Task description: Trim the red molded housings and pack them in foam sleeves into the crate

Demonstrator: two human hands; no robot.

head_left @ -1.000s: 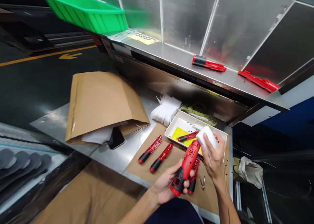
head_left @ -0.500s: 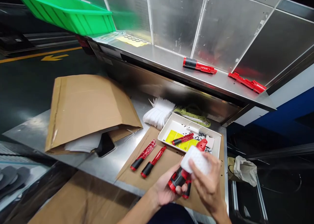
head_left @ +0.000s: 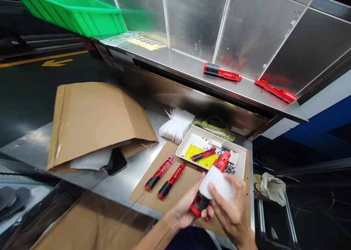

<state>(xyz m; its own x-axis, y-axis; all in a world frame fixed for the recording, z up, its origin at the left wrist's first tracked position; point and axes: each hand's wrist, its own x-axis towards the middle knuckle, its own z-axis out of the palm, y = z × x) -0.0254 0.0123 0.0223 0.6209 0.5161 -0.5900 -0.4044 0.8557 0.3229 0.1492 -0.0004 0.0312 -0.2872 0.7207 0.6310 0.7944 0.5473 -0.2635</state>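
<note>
My left hand [head_left: 186, 208] is closed around a red-and-black plastic tool housing [head_left: 201, 202], holding it slanted over the cardboard sheet [head_left: 175, 202]. Fingers of my right hand [head_left: 233, 202] pinch a white textured wipe [head_left: 215, 182] and press it on the middle of the housing, hiding that part. The housing's red end [head_left: 222, 160] sticks out beyond the wipe, above the tray. A small red tip shows below my left fingers; whether it belongs to a second part, I cannot tell. Two slim red-and-black housing halves [head_left: 159, 172] [head_left: 172, 180] lie on the cardboard to the left.
A white tray [head_left: 183, 153] holds a red-and-black part, a yellow sheet and small dark pieces. Behind it are a stack of white wipes [head_left: 177, 125] and a green pouch [head_left: 216, 128]. A cardboard box [head_left: 101, 118] stands left. The shelf above carries red parts [head_left: 230, 74] and a green bin [head_left: 74, 16].
The wipe has slid slightly down and left along the housing, uncovering more of its red end. The housing has turned a little in my left hand. The view has shifted slightly.
</note>
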